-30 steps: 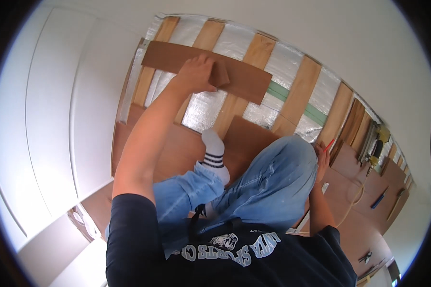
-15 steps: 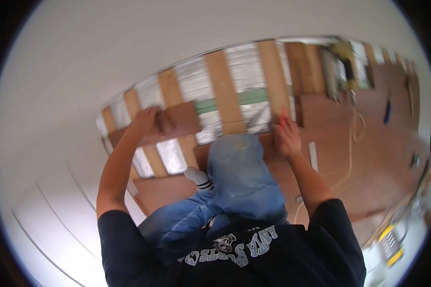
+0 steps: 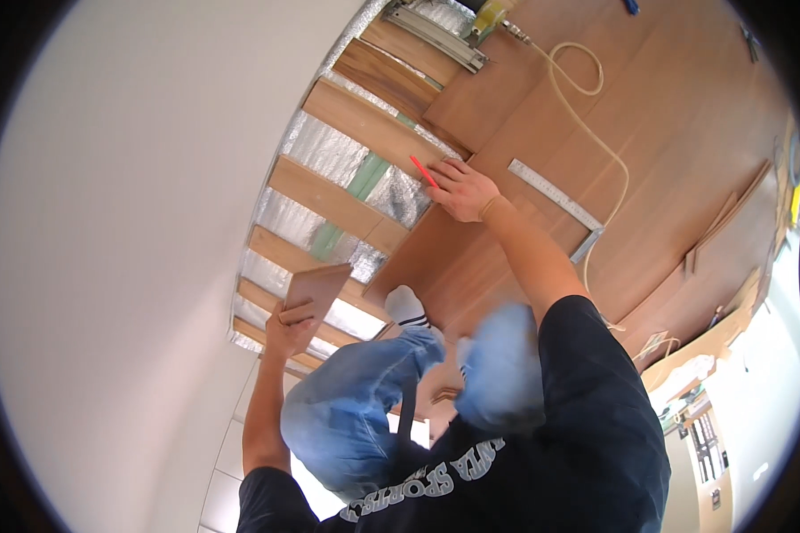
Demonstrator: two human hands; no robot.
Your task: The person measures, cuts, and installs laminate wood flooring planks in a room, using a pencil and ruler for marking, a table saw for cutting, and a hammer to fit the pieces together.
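Now left hand [image 3: 290, 331] holds one board [image 3: 322, 287], right hand [image 3: 465, 192] one pencil [image 3: 424, 171].

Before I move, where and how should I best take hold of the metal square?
Probably grip the metal square by its short arm, coming from the left, inside the L. That arm looks thicker than the long blade, which lies flat on the brown boards, and the pale hose runs close along its right side.
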